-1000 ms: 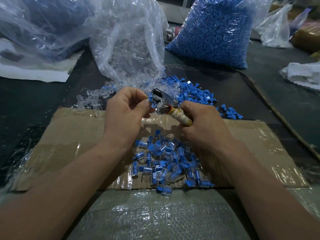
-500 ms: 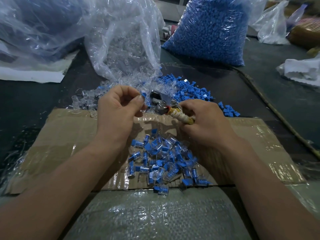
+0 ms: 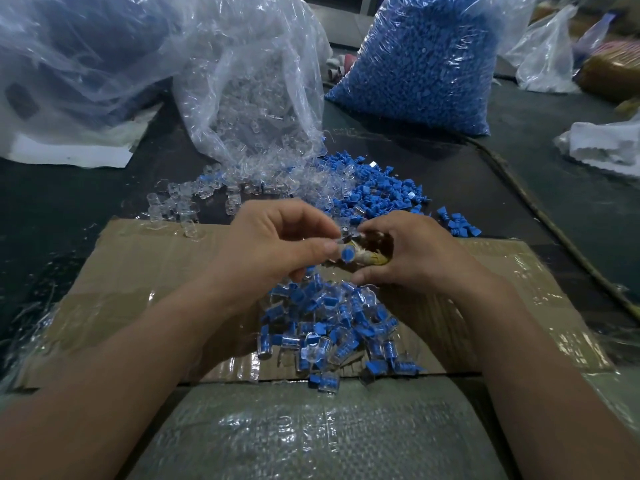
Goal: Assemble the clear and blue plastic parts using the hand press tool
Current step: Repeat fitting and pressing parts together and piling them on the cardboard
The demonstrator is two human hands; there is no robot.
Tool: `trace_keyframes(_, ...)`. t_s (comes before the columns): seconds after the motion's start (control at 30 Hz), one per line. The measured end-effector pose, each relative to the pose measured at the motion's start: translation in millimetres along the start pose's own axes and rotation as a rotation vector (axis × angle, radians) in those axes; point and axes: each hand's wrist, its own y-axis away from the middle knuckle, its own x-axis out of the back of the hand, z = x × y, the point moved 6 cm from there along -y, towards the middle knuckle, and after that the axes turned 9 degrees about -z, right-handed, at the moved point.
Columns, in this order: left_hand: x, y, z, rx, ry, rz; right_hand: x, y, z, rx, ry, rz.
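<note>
- my left hand (image 3: pixel 277 251) pinches a blue-capped clear part (image 3: pixel 346 253) by its end, probably to seat it squarely in the tool.
- my right hand (image 3: pixel 419 259) grips the hand press tool (image 3: pixel 372 258) by its taped handle, ready to squeeze.
- the part sits between both hands, against the tool, above the finished pile (image 3: pixel 332 327).

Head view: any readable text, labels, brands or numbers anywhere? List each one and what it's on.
No text can be read in this view.
Dark mark on the crumpled plastic bag at far left: too blurred to read, and it may not be lettering.
Brown packet at far right: blurred, nothing legible.
Cardboard sheet and hand press tool: no markings visible.
</note>
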Motion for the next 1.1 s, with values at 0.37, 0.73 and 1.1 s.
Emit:
trace_keyframes(0.37,14,-1,-9,0.029,-0.205,0.157,7,6,3,0.030,-0.105,0.053)
trace_keyframes(0.73,68,-12,-27,0.323,-1.188,0.416,7,2,7,0.037,-0.095,0.104)
trace_keyframes(1.1,63,-12,-26,0.301,-1.182,0.345,8,2,9,0.058,-0.077,0.104)
